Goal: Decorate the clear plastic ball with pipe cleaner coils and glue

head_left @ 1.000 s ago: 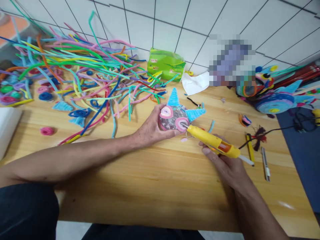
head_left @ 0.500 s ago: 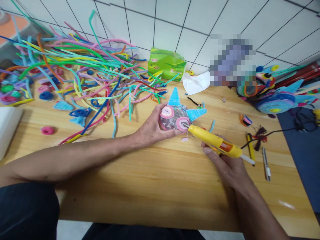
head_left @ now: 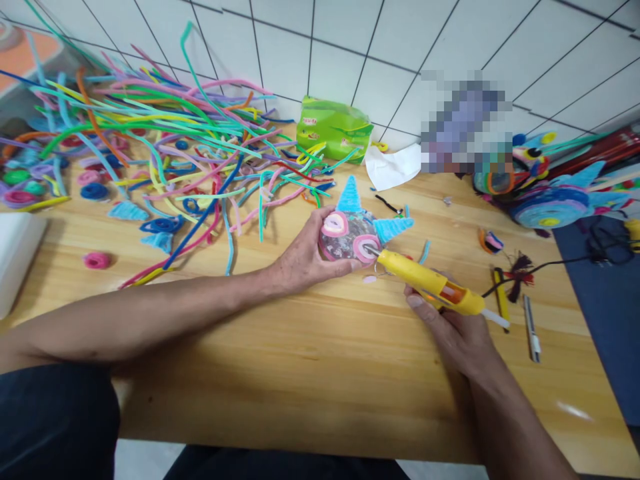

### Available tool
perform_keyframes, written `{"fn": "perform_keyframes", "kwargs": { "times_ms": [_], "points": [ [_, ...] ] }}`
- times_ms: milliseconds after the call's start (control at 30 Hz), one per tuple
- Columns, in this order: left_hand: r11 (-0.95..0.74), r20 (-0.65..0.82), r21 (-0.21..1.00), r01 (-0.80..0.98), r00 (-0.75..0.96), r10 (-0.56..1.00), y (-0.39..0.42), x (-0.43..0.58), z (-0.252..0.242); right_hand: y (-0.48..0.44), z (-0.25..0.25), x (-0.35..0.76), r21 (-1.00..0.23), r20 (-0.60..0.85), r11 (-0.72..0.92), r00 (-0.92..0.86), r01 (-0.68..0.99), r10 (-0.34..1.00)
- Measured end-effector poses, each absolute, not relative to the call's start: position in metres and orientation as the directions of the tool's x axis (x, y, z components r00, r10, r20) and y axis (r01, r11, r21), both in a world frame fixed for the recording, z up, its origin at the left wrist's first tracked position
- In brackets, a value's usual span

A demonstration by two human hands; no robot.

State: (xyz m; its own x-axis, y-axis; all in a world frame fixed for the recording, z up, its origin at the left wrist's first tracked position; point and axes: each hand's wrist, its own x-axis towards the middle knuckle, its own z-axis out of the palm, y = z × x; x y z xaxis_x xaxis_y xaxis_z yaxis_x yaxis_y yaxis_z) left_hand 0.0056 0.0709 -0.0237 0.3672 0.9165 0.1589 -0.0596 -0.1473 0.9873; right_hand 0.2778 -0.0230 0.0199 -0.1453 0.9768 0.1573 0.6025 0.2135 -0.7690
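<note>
Your left hand (head_left: pixel 305 260) pinches the left edge of the disc (head_left: pixel 349 244), fingers on the far side and thumb along the near edge. Your right hand (head_left: pixel 460 330) is closed around the glue gun (head_left: pixel 425 275); whether a finger presses the trigger cannot be told. The disc is raised near the middle of the table (head_left: pixel 300 387), with 2 blue spikes (head_left: pixel 349 198) on its far and right sides and 2 pink rings (head_left: pixel 334 233) on its face. The nozzle (head_left: pixel 371 250) points into the right ring; contact cannot be confirmed.

The step appears to be applying glue. Brace your left grip, squeeze lightly, dab at the ring's centre and lift off cleanly to limit strings. Your left thumb lies near the hot tip: shift it leftward if glue runs.

Surface: the wooden table is cluttered far left with pipe cleaners (head_left: pixel 175 120). At the far middle stand a green packet (head_left: pixel 333 130) and a white paper (head_left: pixel 393 167). On the right, a knife (head_left: pixel 532 330) lies near the gun's black cord (head_left: pixel 545 265); guard against snagging. Finished-looking crafts (head_left: pixel 550 203) sit far right. Room: a white tiled wall (head_left: pixel 280 40) backs the table.
</note>
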Motion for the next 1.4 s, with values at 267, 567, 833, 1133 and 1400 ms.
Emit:
{"fn": "perform_keyframes", "kwargs": {
  "times_ms": [267,567,833,1133,1400],
  "points": [
    [-0.14,0.163,0.986,-0.088,0.359,0.919,0.071,0.007,-0.025,-0.024,0.018,0.279,-0.755,0.173,0.232,-0.155,0.613,0.973],
    [-0.075,0.125,0.985,-0.153,0.343,0.931,0.07,0.009,-0.023,-0.023,0.02,0.279,-0.762,0.158,0.205,-0.13,0.614,0.979],
    [-0.035,0.092,0.987,-0.158,0.374,0.923,0.075,0.003,-0.027,-0.022,0.027,0.278,-0.778,0.147,0.188,-0.117,0.599,0.982],
    [-0.006,0.075,0.983,-0.181,0.375,0.924,0.076,0.004,-0.028,-0.024,0.013,0.289,-0.747,0.156,0.192,-0.113,0.637,0.981],
    [-0.014,0.076,0.986,-0.168,0.37,0.926,0.075,0.003,-0.025,-0.022,0.019,0.284,-0.751,0.131,0.165,-0.102,0.64,0.986]
  ]
}}
